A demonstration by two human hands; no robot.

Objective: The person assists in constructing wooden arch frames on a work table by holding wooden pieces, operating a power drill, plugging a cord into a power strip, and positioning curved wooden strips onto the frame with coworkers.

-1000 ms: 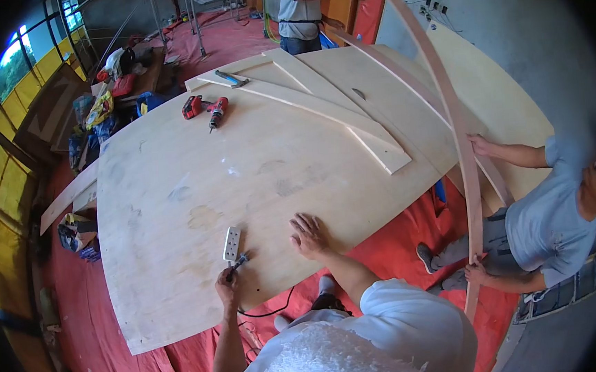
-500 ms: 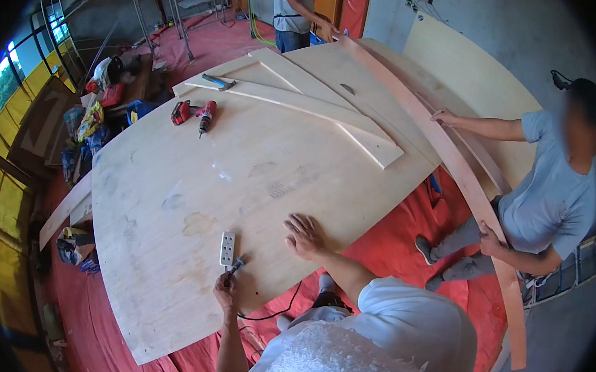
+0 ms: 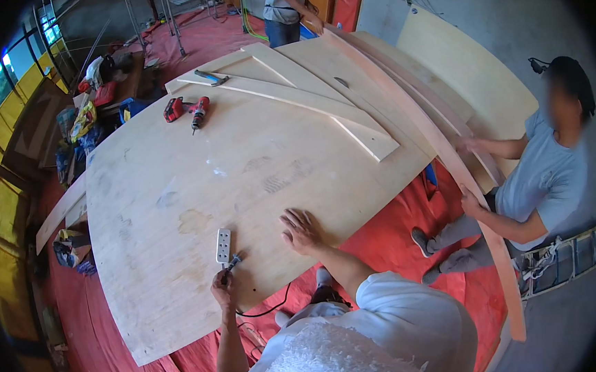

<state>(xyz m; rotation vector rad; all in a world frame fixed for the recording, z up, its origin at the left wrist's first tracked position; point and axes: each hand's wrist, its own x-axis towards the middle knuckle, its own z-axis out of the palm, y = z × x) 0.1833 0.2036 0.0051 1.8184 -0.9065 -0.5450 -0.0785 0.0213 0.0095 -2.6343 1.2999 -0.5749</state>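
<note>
My left hand (image 3: 223,289) is closed around a small dark tool with a bluish-grey end (image 3: 233,262), whose exact kind I cannot make out. Just beyond its tip, a white power strip (image 3: 223,245) lies on the big plywood sheet (image 3: 159,278). A dark cord (image 3: 269,312) hangs at the sheet's near edge. Flat on the wood, fingers spread, my right hand (image 3: 302,233) rests to the right of the strip and holds nothing.
Farther up lie a red cordless drill (image 3: 199,110), another red tool (image 3: 174,109), a hammer (image 3: 211,77) and joined wooden strips (image 3: 292,96). One co-worker (image 3: 542,169) at right and another person (image 3: 287,10) at the back handle a long board (image 3: 402,92). Red sheeting (image 3: 385,249) covers the floor.
The long board has shifted slightly, and the co-worker at right has moved both hands along it. The view has drifted a little. My hands keep their places on the plywood.
</note>
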